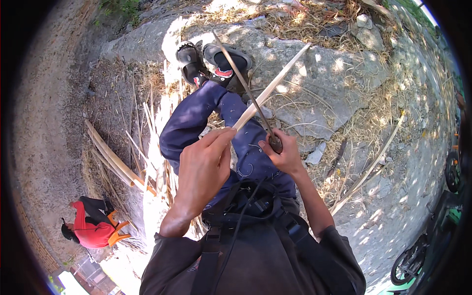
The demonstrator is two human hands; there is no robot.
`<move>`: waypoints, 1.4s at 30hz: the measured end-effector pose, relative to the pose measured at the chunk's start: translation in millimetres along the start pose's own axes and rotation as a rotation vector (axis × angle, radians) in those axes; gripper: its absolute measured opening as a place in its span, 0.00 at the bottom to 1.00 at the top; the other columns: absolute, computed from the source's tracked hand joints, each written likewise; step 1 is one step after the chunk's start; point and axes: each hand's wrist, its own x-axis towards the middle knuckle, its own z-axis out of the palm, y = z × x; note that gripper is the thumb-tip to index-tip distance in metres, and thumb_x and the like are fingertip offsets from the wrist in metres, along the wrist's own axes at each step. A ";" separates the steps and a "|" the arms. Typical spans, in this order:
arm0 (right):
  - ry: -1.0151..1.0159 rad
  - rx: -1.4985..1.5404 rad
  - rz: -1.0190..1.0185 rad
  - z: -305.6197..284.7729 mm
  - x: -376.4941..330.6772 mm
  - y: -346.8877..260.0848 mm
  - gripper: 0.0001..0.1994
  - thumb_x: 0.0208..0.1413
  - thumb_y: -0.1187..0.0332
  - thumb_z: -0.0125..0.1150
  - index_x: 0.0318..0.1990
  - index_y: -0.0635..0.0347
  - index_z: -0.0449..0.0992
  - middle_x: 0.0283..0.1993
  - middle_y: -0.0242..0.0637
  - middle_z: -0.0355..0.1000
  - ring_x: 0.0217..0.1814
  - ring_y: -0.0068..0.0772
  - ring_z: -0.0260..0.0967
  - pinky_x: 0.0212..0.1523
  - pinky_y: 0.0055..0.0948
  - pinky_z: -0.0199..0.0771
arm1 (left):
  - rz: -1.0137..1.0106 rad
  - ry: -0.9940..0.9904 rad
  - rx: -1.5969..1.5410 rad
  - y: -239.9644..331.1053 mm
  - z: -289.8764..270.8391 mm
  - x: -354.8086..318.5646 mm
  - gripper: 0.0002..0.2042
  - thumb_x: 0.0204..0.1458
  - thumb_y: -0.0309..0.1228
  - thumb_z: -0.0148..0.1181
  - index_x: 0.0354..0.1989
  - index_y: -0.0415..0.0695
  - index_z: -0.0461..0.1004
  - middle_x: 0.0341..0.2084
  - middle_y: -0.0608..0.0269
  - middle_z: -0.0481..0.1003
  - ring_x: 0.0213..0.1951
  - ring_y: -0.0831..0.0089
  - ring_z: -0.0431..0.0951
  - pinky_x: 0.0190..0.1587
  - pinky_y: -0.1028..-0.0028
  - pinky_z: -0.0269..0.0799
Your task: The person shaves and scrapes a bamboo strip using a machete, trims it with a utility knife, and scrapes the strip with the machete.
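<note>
Head view: the left hand (204,164) has its fingers closed on the near end of a pale bamboo strip (270,88); the strip's long axis runs from the lap up and to the right, its far tip over the grey rock (319,78); the right hand (282,152) grips the handle of a thin dark blade (243,83), which slants up-left and crosses the strip; more split strips (115,160) lie on the ground at left.

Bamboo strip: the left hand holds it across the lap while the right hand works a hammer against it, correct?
Not quite. The head view shows the right hand gripping a long thin blade, not a hammer. The left hand does hold the bamboo strip across the lap.
</note>
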 end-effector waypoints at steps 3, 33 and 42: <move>-0.009 -0.070 -0.068 1.1 5.0 -0.6 0.14 0.59 0.63 0.71 0.34 0.62 0.74 0.18 0.38 0.67 0.19 0.26 0.60 0.24 0.31 0.61 | -0.030 0.002 -0.004 1.1 3.8 -2.2 0.11 0.55 0.19 0.64 0.45 0.39 0.83 0.41 0.52 0.84 0.40 0.53 0.86 0.41 0.66 0.80; -0.194 0.089 -0.121 -20.2 -49.5 -75.9 0.13 0.60 0.64 0.71 0.36 0.60 0.72 0.17 0.44 0.65 0.17 0.46 0.66 0.22 0.37 0.60 | 0.006 -0.051 0.203 74.2 -76.4 -40.8 0.15 0.49 0.17 0.70 0.46 0.40 0.84 0.39 0.50 0.85 0.33 0.60 0.88 0.28 0.71 0.79; -0.239 0.106 -0.063 -21.9 -55.7 -89.8 0.12 0.57 0.67 0.73 0.32 0.58 0.73 0.17 0.36 0.66 0.17 0.31 0.63 0.22 0.31 0.61 | 0.069 -0.191 0.211 94.6 -100.2 -43.8 0.18 0.45 0.10 0.66 0.45 0.40 0.83 0.45 0.45 0.82 0.35 0.58 0.88 0.38 0.70 0.83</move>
